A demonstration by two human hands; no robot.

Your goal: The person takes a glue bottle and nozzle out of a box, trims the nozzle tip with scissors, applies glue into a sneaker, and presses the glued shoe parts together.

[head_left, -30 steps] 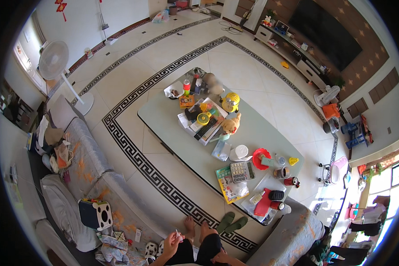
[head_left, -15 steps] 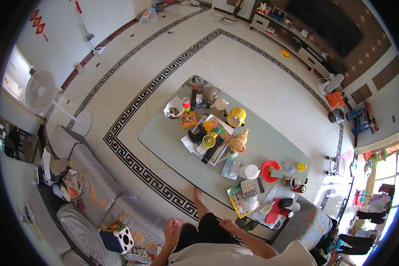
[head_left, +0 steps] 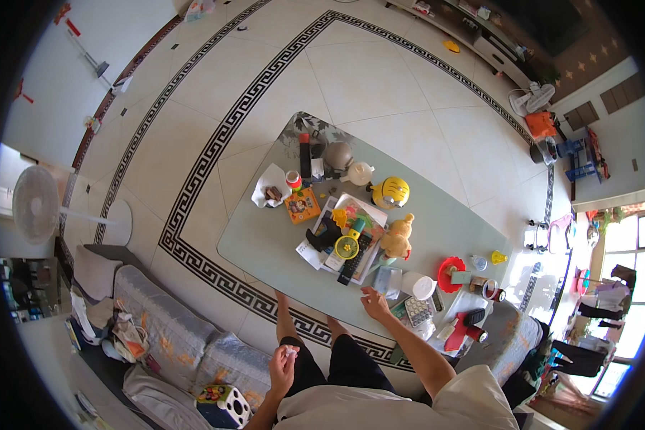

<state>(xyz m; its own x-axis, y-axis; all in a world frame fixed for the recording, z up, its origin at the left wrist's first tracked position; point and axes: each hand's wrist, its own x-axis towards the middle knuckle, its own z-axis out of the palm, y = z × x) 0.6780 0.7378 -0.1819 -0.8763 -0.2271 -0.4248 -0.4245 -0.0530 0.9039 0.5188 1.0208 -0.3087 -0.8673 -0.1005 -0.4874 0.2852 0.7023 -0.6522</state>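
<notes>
From where I stand, the person's left hand (head_left: 281,371) is up beside the thigh of their black shorts (head_left: 302,378), thumb and fingertips pinching a small, soft-looking white piece (head_left: 292,349); its exact kind is too small to make out. The right hand (head_left: 374,304) reaches out over the near edge of the pale grey-green table (head_left: 251,244), fingers loosely spread, though I can't tell whether they touch the surface. Just beyond those fingers lies a pale bluish flat packet (head_left: 388,281), with a white round tub-like container (head_left: 418,285) beside it and a grey calculator with pale keys (head_left: 417,312) nearer the wrist. Farther along sit a tan plush toy (head_left: 398,235) and a yellow-and-green handheld fan (head_left: 347,246).
</notes>
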